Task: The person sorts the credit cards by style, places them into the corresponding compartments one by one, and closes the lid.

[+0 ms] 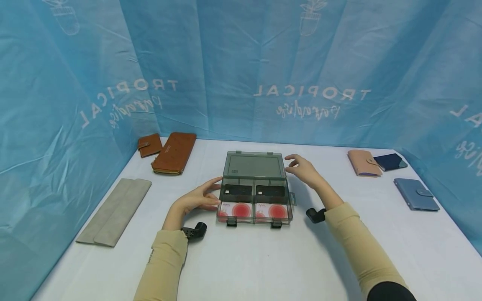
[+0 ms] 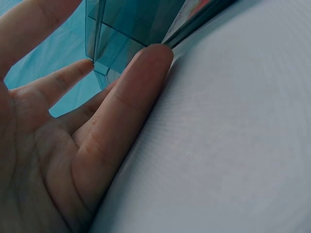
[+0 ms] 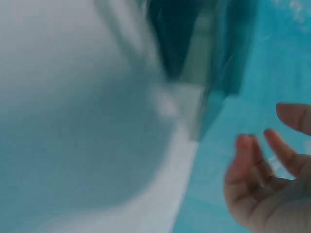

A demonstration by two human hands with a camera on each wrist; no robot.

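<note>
A translucent grey-green plastic box (image 1: 254,223) with dividers stands on the table, its lid (image 1: 256,166) swung open at the back. Two black items (image 1: 236,191) occupy the rear compartments; the front ones hold white cards or packets with red circles (image 1: 241,210). At the box's left side, my left hand (image 1: 196,198) has its thumb and fingertips against the wall, thumb low near the table in the left wrist view. Beside the lid's right edge hovers my right hand (image 1: 304,170), fingers loosely bent, nothing in them; the right wrist view is blurred.
Left lie a brown snap wallet (image 1: 149,145), a long brown zip wallet (image 1: 175,153) and a grey flat pouch (image 1: 114,212). Right are a pink wallet (image 1: 363,163), a dark phone-like slab (image 1: 390,161) and a blue wallet (image 1: 416,194). Blue curtains (image 1: 241,75) bound the white table.
</note>
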